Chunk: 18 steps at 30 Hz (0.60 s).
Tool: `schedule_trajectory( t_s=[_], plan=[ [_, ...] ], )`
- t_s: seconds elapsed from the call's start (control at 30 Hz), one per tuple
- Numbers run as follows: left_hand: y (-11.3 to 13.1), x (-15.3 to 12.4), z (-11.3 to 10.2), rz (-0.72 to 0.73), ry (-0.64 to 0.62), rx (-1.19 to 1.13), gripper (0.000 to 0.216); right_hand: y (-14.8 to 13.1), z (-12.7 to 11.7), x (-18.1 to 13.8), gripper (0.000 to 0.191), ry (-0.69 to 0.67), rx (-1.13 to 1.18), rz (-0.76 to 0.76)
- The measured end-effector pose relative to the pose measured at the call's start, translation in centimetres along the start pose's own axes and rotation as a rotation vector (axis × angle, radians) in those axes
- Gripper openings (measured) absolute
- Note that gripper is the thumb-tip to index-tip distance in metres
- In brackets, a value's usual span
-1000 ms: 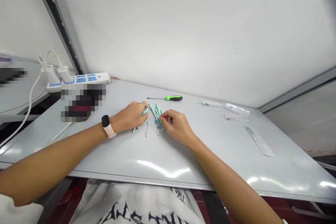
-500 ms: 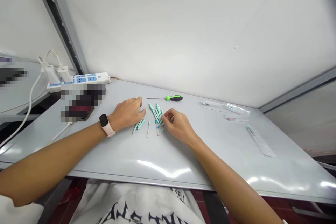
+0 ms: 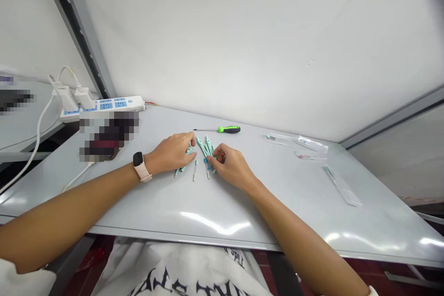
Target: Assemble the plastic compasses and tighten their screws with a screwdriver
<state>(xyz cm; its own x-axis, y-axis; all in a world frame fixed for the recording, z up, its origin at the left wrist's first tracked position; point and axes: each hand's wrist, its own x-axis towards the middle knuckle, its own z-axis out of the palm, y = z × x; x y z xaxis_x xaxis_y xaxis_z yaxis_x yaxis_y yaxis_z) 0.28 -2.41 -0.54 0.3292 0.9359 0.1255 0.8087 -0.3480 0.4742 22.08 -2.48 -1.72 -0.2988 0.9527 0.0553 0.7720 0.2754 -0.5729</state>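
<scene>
A small pile of pale green plastic strips (image 3: 205, 147) lies on the white table (image 3: 263, 208), some with blue tips. My right hand (image 3: 231, 165) rests against the pile's right side, its fingertips touching the strips. My left hand (image 3: 169, 152) curves over more pale green pieces (image 3: 189, 151) left of the pile and partly hides them. Between the hands lie thin pale sticks (image 3: 194, 171) with green ends. A band watch sits on my left wrist.
A screwdriver (image 3: 229, 129) with a green and black handle lies behind the pile. Clear plastic packets (image 3: 312, 145) lie to the right, with a longer one (image 3: 342, 186) nearer. A power strip (image 3: 104, 105) with white chargers and cables stands at the back left, beside a pixelated object (image 3: 109, 136).
My left hand has moved right, over the loose pale green pieces it was beside. My right hand has shifted slightly left, further against the pile.
</scene>
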Motion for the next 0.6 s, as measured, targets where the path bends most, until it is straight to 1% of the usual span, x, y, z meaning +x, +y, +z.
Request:
schedule_trajectory(
  t_s=[0.27,0.4,0.6],
  plan=[
    [-0.38,0.05,0.27,0.032,0.0,0.005,0.011,0.97,-0.03,0.28,0.016,0.027,0.037,0.012],
    [-0.37,0.08,0.19,0.042,0.001,0.015,0.009,0.89,-0.17,0.31,0.015,0.04,-0.005,0.066],
    [-0.42,0.09,0.21,0.056,0.006,0.025,0.008,0.71,-0.82,0.4,0.013,-0.013,-0.085,0.138]
  ],
)
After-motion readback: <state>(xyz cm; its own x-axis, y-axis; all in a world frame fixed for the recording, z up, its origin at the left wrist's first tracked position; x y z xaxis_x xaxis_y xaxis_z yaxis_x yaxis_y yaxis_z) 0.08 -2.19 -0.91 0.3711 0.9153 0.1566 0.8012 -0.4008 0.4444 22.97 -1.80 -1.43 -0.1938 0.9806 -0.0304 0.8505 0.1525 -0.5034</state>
